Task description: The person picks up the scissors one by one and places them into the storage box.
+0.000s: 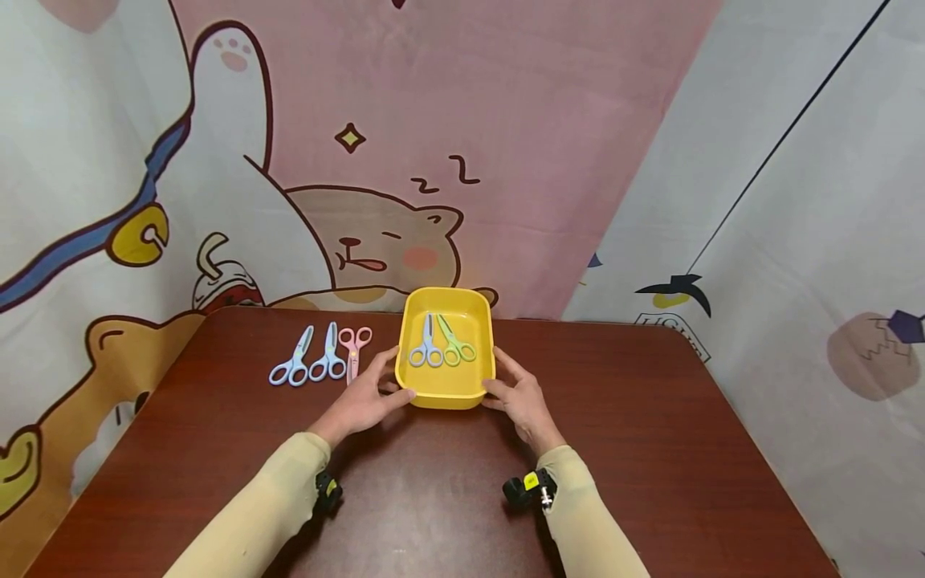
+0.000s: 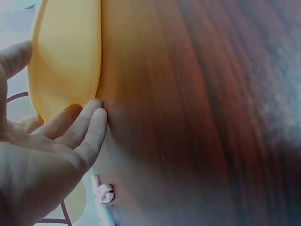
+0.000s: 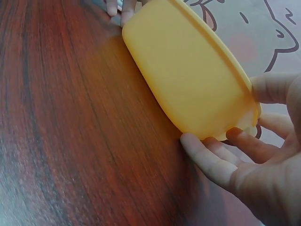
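Observation:
A yellow plastic tray [image 1: 442, 388] is between my two hands on the table. Inside it lie a bluish pair of scissors [image 1: 427, 345] and a green pair of scissors [image 1: 455, 346], side by side. My left hand [image 1: 364, 399] grips the tray's left side, thumb at the near rim and fingers along the wall toward the base. On the opposite side my right hand [image 1: 525, 401] holds it the same way, its thumb on the rim. Both wrist views show fingertips at the tray's lower edge, close to the tabletop.
Left of the tray lie two blue pairs of scissors [image 1: 291, 366], [image 1: 328, 356] and a pink pair [image 1: 354, 345], partly hidden by my left hand. Behind the brown table [image 1: 614, 417] hangs a cartoon-printed curtain [image 1: 520, 160], close to the tray's far end.

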Demonstrator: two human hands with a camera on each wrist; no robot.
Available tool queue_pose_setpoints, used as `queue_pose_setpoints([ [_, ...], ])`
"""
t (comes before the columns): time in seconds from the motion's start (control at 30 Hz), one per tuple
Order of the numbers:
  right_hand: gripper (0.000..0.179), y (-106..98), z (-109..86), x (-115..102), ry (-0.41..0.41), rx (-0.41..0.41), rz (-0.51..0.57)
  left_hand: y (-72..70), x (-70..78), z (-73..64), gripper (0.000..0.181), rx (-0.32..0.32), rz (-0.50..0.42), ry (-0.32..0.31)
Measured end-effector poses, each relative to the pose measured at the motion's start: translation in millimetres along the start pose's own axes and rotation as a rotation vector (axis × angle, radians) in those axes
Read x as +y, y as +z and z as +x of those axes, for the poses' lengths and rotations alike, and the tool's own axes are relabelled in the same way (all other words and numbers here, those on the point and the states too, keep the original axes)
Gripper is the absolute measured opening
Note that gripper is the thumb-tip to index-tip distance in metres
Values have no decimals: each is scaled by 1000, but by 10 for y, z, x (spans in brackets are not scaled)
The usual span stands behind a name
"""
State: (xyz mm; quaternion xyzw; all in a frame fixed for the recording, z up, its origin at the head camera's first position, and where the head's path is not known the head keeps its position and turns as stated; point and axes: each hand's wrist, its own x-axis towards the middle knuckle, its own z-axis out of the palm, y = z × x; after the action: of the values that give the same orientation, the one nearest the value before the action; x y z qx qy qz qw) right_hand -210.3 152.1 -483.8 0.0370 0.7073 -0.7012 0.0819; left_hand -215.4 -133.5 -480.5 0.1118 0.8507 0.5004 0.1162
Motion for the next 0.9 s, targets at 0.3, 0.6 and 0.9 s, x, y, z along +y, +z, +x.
queue_pose_setpoints([
  [0.3,71,25,2,-1,3,30,2,-17,24,3,88,-3,9,-17],
  [0.6,71,32,13,-4,-8,37,6,-64,23,-4,89,-4,58,7],
  [0.9,70,42,9,2,8,48,21,-117,-45,-60,89,14,77,21],
])
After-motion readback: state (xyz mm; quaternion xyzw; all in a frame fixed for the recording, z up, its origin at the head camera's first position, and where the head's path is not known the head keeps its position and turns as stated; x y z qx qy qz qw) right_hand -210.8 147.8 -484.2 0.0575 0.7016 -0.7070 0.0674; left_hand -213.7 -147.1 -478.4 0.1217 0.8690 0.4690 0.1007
